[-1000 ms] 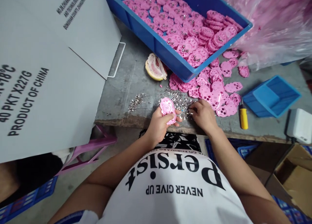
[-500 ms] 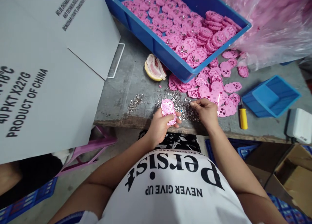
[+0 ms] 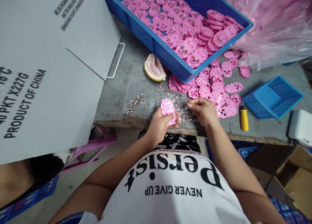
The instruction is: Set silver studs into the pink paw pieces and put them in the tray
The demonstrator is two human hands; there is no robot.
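Since one second ago, the right hand (image 3: 206,112) has been moved a little: its fingertips, dipped low among the shiny metal bits (image 3: 177,96) then, are now lifted up a bit. The left hand (image 3: 158,124) has been kept in nearly the same place.

One pink piece (image 3: 167,107) is held in the left hand, near the front edge of the desk (image 3: 129,63). The left grip is clamped on it: it is pressed by the thumb on top and held up by the fingers below. In the right grip, the thumb and pointing finger are pinched together by the metal bits. Whether a tiny bit is held there cannot be told, as it is too small to see.

Loose pink pieces (image 3: 215,87) are heaped just past the right hand. Many more are kept in the big blue bin (image 3: 146,39), and shiny bits can be seen on lots of them.

It seems that metal bits are being picked out while the pink piece is kept ready. For the next move, a light, careful pinch is called for, and the pink piece should be held flat and still so nothing is dropped.
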